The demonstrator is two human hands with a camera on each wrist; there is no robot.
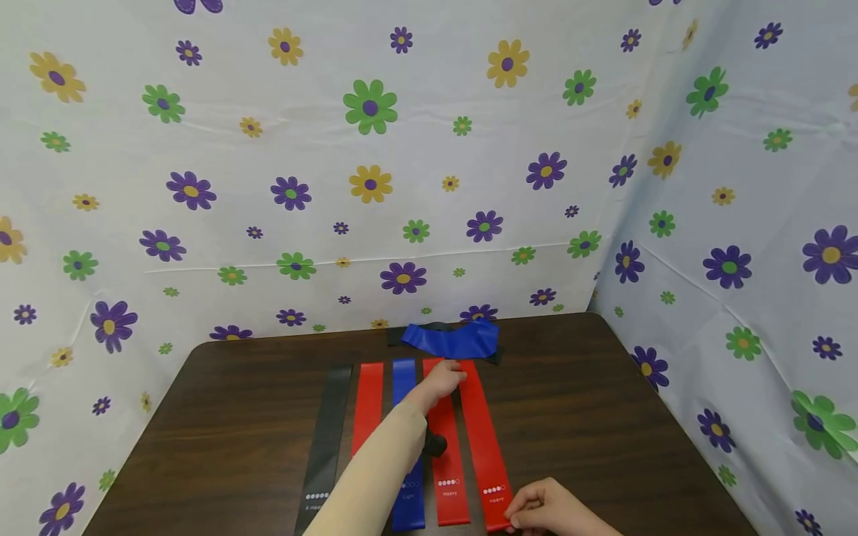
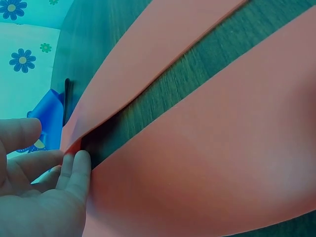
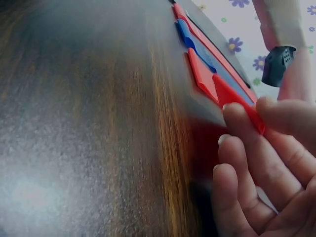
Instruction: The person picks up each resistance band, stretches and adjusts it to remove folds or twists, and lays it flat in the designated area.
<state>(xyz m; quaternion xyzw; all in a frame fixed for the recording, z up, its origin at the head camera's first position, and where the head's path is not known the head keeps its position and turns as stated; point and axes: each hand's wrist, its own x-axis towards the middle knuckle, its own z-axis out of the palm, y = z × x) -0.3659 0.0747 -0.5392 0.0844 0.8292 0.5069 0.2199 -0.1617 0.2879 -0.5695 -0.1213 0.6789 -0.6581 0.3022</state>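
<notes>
Two red resistance bands marked Heavy lie flattened on the right of a row: an outer red band [image 1: 484, 439] and an inner red band [image 1: 450, 461]. My left hand [image 1: 444, 378] reaches across the row to their far ends. In the left wrist view its fingertips [image 2: 81, 160] touch the outer band's far edge, the thumb standing apart. My right hand [image 1: 546, 508] pinches the outer band's near end between thumb and fingers; this red end [image 3: 239, 101] is raised off the table in the right wrist view.
Left of them lie a blue band [image 1: 404, 372] marked Light, another red band [image 1: 369, 394] and a black band [image 1: 328, 424], partly behind my left forearm. A crumpled blue band [image 1: 452, 341] rests over black material at the back of the dark wooden table [image 1: 221, 417]. Flowered cloth [image 1: 322, 141] hangs behind and at the right.
</notes>
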